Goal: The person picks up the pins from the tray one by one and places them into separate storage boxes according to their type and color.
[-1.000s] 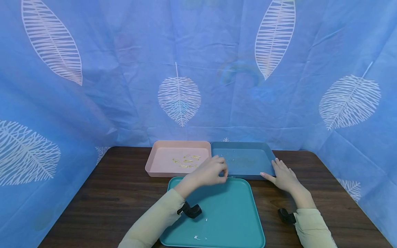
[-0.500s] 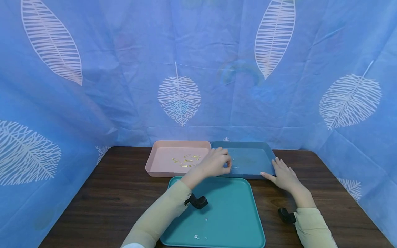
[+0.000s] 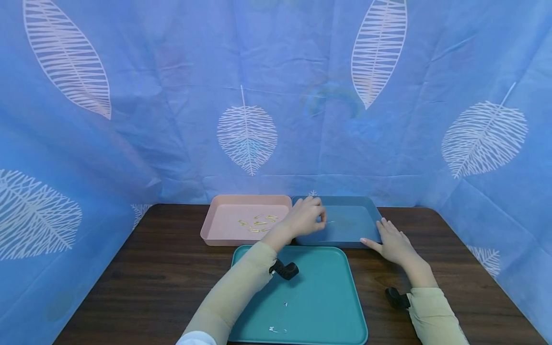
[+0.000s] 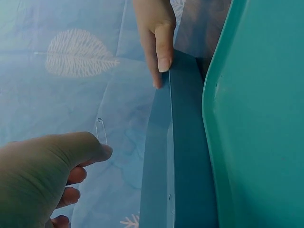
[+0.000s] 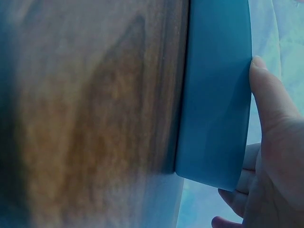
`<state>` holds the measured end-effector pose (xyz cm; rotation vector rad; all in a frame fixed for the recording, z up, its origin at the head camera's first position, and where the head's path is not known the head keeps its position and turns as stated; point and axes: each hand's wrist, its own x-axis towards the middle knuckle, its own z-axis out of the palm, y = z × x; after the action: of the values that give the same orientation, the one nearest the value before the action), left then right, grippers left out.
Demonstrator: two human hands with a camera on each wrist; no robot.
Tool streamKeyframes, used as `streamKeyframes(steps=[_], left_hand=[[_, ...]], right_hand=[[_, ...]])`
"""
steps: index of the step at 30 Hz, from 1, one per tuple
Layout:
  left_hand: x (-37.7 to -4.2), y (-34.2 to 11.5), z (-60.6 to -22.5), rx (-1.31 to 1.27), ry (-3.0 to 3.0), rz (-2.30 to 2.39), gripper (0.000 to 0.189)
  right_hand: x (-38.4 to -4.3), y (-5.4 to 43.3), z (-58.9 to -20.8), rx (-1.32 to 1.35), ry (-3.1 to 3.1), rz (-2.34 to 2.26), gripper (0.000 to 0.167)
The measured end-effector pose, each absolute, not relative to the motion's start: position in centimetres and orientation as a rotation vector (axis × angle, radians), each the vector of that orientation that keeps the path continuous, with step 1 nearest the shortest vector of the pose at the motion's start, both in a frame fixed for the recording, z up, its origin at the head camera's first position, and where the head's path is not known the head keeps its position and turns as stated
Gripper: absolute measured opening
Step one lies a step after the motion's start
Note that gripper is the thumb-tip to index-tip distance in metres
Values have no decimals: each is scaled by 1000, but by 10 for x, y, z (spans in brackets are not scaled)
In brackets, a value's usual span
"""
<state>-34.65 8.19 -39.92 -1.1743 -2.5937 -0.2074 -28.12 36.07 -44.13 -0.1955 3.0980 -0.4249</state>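
My left hand [image 3: 305, 218] is above the left part of the blue tray [image 3: 351, 232]. Between its thumb and forefinger it pinches a silver safety pin [image 4: 101, 129], which sticks up beyond the fingertips in the left wrist view. At the front right corner of the same tray, my right hand [image 3: 396, 247] rests on the rim. Its thumb [image 5: 266, 90] touches the front edge and its fingers lie along the right side. Several gold safety pins [image 3: 260, 223] lie in the pink tray [image 3: 222, 223], left of the blue one.
A teal tray [image 3: 323, 297] lies in front of the two small trays, with a silver safety pin [image 3: 271, 329] and another tiny silver piece [image 3: 285, 304] on it. Dark wooden table [image 3: 142, 278] surrounds them. A blue leaf-print cloth [image 3: 181, 120] hangs behind.
My left hand has moved right and away from me, from the teal tray's far edge to over the blue tray, holding the safety pin. The right hand stays put.
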Motion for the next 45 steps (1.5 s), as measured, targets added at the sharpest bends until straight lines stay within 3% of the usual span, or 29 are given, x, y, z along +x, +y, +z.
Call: streamKeyframes(steps=[35, 45], left_hand=[[-394, 111, -422, -854, -2852, -323, 13], [-395, 120, -420, -764, -2890, -279, 28]], right_hand=[[-283, 362, -443, -187, 3084, -447, 100], [-283, 362, -443, -191, 3096, -458, 100]])
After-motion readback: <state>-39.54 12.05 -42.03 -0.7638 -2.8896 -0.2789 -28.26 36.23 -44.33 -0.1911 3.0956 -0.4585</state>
